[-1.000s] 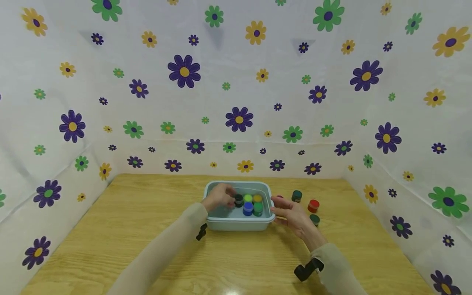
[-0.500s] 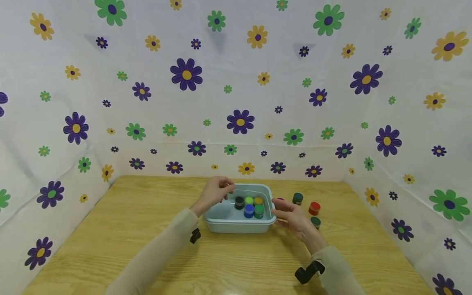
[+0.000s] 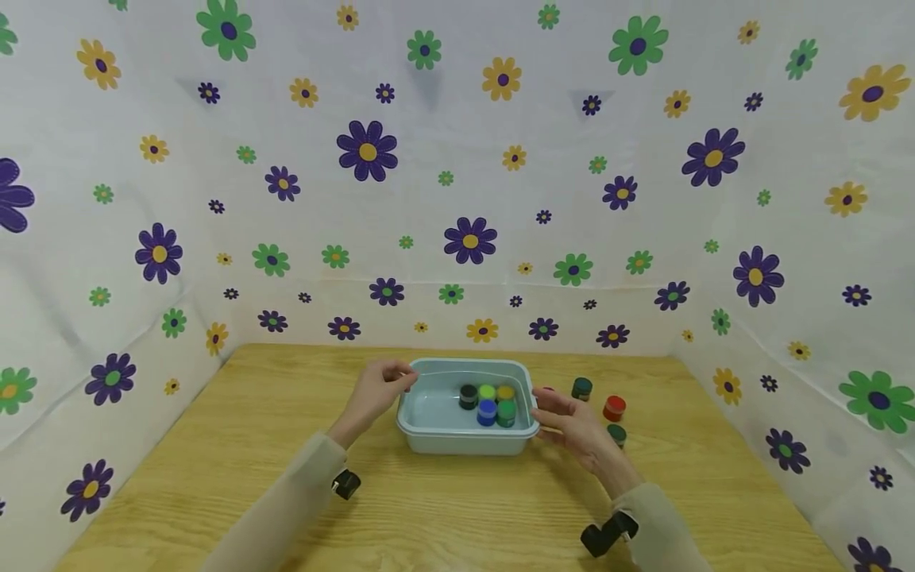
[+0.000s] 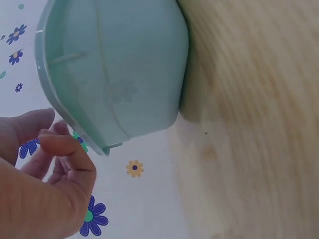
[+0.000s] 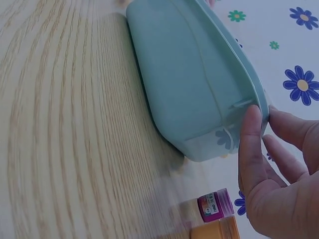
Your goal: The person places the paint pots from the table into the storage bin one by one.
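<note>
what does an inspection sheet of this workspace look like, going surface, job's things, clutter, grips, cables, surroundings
Surface: wood-grain table.
Job's things: pale blue bin, holding five jars: black jar, lime jar, yellow jar, blue jar, green jar. On the table to its right: red jar, two dark green jars and purple jar.
Clutter: nothing seen.
Grips: left grip, bare hand, by the bin's left end, holding nothing visible; rim contact unclear. Right grip, bare hand, fingers at the right rim.
Cables: nothing seen.
Surroundings: white flowered sheet at back and both sides.
</note>
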